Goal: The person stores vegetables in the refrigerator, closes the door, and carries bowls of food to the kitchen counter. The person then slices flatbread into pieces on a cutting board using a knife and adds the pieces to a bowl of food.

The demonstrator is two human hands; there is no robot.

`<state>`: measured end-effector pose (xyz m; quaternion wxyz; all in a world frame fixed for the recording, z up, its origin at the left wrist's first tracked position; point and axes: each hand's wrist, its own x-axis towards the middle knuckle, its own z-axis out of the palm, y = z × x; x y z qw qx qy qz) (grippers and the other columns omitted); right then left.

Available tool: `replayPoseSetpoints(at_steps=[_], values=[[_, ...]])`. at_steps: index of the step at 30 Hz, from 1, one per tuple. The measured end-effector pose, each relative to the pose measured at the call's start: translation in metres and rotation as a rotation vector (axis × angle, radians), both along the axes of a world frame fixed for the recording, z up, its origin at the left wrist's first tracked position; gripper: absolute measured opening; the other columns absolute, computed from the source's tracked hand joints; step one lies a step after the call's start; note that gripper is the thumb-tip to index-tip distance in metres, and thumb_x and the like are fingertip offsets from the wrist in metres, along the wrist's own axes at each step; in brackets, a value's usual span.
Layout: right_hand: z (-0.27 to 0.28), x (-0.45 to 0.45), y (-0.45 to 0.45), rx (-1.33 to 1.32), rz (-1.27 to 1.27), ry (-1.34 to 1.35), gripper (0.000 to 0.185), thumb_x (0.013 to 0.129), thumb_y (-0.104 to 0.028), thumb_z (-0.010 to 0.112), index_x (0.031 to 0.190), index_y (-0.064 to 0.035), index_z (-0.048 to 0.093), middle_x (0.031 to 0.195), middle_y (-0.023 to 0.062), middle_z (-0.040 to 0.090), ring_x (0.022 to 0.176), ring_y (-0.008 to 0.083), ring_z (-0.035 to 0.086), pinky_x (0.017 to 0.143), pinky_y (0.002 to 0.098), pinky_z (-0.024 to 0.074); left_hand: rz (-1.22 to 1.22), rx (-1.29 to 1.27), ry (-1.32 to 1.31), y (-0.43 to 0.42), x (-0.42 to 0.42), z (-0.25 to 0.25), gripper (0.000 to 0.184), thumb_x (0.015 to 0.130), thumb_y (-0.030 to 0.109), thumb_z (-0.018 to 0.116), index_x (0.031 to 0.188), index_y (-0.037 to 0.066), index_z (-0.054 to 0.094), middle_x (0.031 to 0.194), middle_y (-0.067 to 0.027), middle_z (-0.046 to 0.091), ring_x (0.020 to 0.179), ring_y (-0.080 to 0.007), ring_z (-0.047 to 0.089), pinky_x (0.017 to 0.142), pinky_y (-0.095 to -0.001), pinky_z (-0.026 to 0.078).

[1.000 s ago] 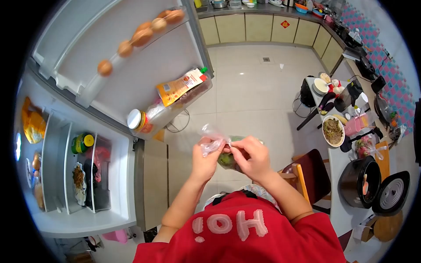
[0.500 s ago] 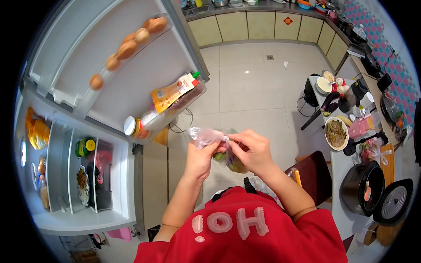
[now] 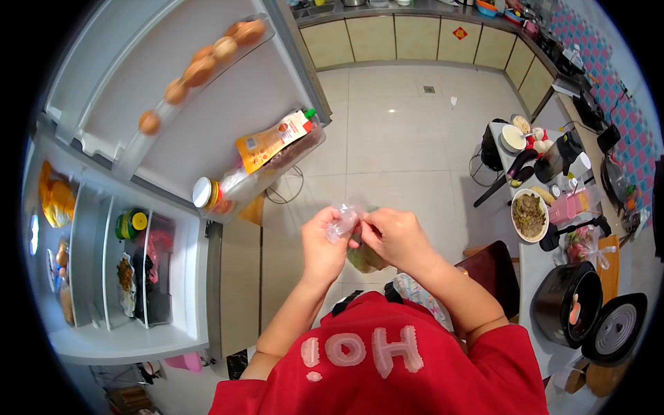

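Note:
In front of my red shirt, both hands pinch the gathered neck of a clear plastic bag [image 3: 366, 259]. Something greenish shows through the bag, hanging below my fingers; its kind I cannot make out. My left hand [image 3: 324, 246] closes on the bag's bunched upper end, where loose plastic puffs out above the thumb. Close beside it, my right hand [image 3: 395, 238] grips the bag's neck between thumb and fingers. The fingertips of the two hands nearly meet there.
To the left the fridge door [image 3: 207, 104] stands wide, with eggs [image 3: 199, 70] and a sauce pouch [image 3: 273, 140] in its racks. At right, a table holds a bowl of food [image 3: 530, 216], eggplants [image 3: 520, 162] and a rice cooker [image 3: 568, 304]. A chair [image 3: 490, 277] stands nearby.
My left hand has shifted slightly right and turned upward. The bag's loose top, earlier spread out leftward, is now bunched between the hands. The view has shifted slightly.

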<state>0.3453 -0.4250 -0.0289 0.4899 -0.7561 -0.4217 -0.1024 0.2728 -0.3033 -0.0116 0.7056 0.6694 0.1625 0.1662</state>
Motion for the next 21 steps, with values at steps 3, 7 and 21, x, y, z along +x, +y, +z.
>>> replayPoseSetpoints(at_steps=[3, 7, 21], values=[[0.01, -0.002, 0.002, -0.071, -0.01, 0.014, 0.01, 0.072, -0.007, 0.059, 0.067, -0.0001, 0.054, 0.064, 0.0165, 0.056, 0.055, 0.0335, 0.057, 0.05, 0.0396, 0.0478, 0.006, -0.027, 0.002, -0.002, -0.001, -0.002, 0.004, 0.082, 0.0, 0.058, 0.086, -0.001, 0.059, 0.08, -0.0045, 0.062, 0.067, -0.0093, 0.056, 0.059, -0.0224, 0.046], [0.013, 0.0, 0.004, -0.107, 0.009, 0.024, 0.011, 0.071, -0.008, 0.06, 0.066, 0.0001, 0.054, 0.062, 0.0173, 0.056, 0.055, 0.0344, 0.056, 0.05, 0.0405, 0.0478, -0.005, 0.137, -0.066, 0.004, -0.005, -0.012, 0.002, 0.084, 0.001, 0.057, 0.083, -0.001, 0.058, 0.077, -0.0026, 0.06, 0.068, -0.0073, 0.054, 0.061, -0.0214, 0.045], [0.008, -0.002, 0.002, -0.125, 0.187, 0.023, 0.016, 0.066, -0.012, 0.064, 0.065, -0.0006, 0.053, 0.061, 0.0164, 0.056, 0.054, 0.0338, 0.057, 0.051, 0.0401, 0.0482, -0.057, 0.315, -0.003, 0.004, -0.019, 0.0, 0.008, 0.074, -0.007, 0.052, 0.076, 0.0, 0.054, 0.065, -0.0042, 0.057, 0.061, -0.0075, 0.051, 0.056, -0.0233, 0.042]])
